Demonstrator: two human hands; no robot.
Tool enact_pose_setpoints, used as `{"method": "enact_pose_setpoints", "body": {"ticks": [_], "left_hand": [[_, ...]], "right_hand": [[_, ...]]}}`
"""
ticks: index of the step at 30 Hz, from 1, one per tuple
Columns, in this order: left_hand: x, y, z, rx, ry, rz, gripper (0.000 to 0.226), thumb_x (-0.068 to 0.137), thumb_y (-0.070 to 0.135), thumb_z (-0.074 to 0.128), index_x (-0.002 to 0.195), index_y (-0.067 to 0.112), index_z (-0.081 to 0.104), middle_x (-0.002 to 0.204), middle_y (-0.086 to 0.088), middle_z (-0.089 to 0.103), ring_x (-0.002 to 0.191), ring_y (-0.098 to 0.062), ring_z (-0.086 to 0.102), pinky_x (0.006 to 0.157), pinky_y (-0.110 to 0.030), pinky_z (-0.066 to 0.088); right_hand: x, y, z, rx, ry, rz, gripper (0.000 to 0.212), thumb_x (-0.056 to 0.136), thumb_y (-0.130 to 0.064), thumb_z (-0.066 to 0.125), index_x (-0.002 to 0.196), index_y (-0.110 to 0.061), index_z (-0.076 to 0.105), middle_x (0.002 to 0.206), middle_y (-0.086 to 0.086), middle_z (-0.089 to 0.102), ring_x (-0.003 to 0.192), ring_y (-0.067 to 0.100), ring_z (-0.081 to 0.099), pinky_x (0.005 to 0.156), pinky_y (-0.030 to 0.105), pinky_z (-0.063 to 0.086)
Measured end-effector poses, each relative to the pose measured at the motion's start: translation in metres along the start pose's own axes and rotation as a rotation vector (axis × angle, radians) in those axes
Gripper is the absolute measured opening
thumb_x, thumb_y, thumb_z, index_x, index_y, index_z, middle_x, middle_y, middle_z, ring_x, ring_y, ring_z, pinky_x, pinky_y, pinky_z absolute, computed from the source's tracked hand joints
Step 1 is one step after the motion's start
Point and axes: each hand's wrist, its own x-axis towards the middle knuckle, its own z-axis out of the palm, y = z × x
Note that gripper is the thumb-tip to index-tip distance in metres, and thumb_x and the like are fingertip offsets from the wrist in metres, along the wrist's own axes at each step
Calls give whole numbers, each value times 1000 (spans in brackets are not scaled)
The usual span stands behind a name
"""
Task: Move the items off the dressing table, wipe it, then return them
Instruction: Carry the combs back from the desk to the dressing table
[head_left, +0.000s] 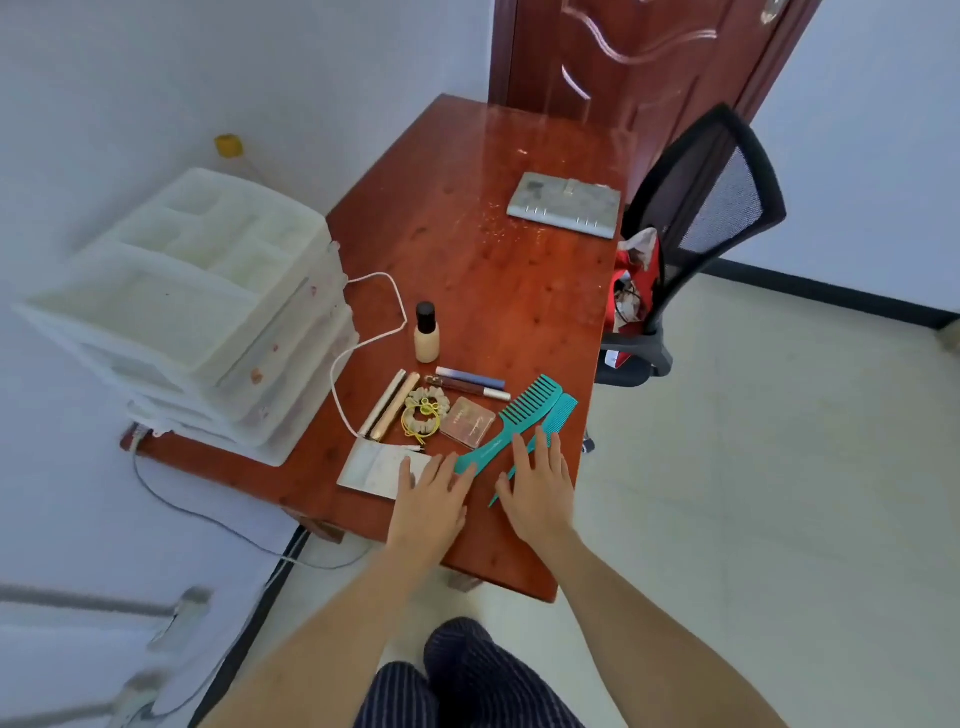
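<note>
**On the bench: 2 flat hands beside the combs**

Near the wide-tooth comb (519, 415), both hands lie spread, palms down, on the red bench (467, 249). Left hand (434, 493) touches that comb's handle; right hand (537, 480) covers the tail comb (550, 426). Beyond the wide-tooth comb stands a foundation bottle (427, 335); left of it lies a compact (467, 426), then a scrunchie (421, 413).

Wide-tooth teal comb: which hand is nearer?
Left. The left hand has its fingertips on the handle end of the wide-tooth teal comb. The right hand lies just beside it, over the thin teal tail comb.
</note>
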Motion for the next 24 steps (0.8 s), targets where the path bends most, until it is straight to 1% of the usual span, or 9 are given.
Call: {"method": "enact_pose_setpoints", "body": {"ticks": [2, 4, 6, 7, 13, 18, 20, 22, 24], "left_hand": [[4, 0, 6, 39, 11, 50, 46, 94, 28, 48, 138, 22, 37, 144, -8, 37, 135, -24, 28, 109, -55, 14], [7, -2, 7, 41, 44, 87, 42, 76, 24, 72, 117, 21, 60, 120, -9, 60, 116, -25, 51, 101, -59, 29], [12, -10, 10, 56, 100, 134, 44, 54, 21, 87, 94, 19, 70, 94, -8, 67, 93, -24, 62, 91, -60, 40], [14, -15, 12, 48, 120, 151, 45, 49, 21, 89, 90, 18, 70, 89, -7, 67, 88, -24, 63, 89, -60, 41], [28, -36, 19, 29, 143, 298, 47, 43, 38, 89, 82, 20, 71, 82, -1, 65, 79, -19, 64, 88, -57, 43], [45, -53, 16, -44, 256, 384, 44, 50, 32, 87, 88, 19, 71, 86, 0, 67, 72, -18, 64, 86, -51, 48], [53, -55, 11, -75, 300, 408, 44, 54, 30, 86, 94, 18, 70, 94, -2, 68, 75, -19, 66, 85, -47, 49], [61, -57, 7, -81, 324, 435, 47, 59, 29, 84, 101, 17, 67, 104, -5, 66, 83, -22, 66, 84, -43, 50], [68, -57, 1, -80, 319, 461, 55, 57, 31, 85, 106, 15, 66, 106, -6, 66, 89, -24, 65, 79, -40, 52]], "right_hand": [[3, 3, 1, 9, 4, 28, 58, 97, -45, 34, 147, -21, 18, 156, 10, 12, 143, 32, 3, 113, 41, 9], [9, 4, 2, 12, 13, 87, 58, 97, -45, 32, 148, -20, 17, 156, 10, 12, 142, 33, 2, 113, 41, 8], [19, -3, 1, 20, 5, 183, 60, 98, -47, 28, 148, -18, 13, 156, 11, 9, 142, 34, 1, 114, 41, 7], [23, -9, 0, 28, 4, 233, 62, 98, -48, 28, 148, -16, 11, 156, 12, 9, 142, 34, 2, 114, 41, 7], [45, -36, 4, -1, -25, 400, 72, 95, -53, 31, 148, -11, 6, 155, 16, 7, 142, 35, 1, 114, 45, 7], [50, -44, 5, -4, -29, 428, 62, 96, -35, 36, 148, -13, 10, 156, 12, 8, 142, 34, 2, 114, 41, 12], [49, -40, 4, 18, -14, 446, 61, 95, -30, 42, 147, -16, 13, 156, 12, 8, 141, 32, 6, 113, 37, 19], [48, -37, 0, 26, 15, 480, 65, 92, -27, 48, 147, -15, 14, 154, 13, 9, 139, 31, 13, 109, 36, 26], [51, -34, -5, 23, 44, 515, 69, 90, -35, 48, 146, -14, 13, 152, 13, 16, 136, 30, 19, 106, 36, 29]]}}
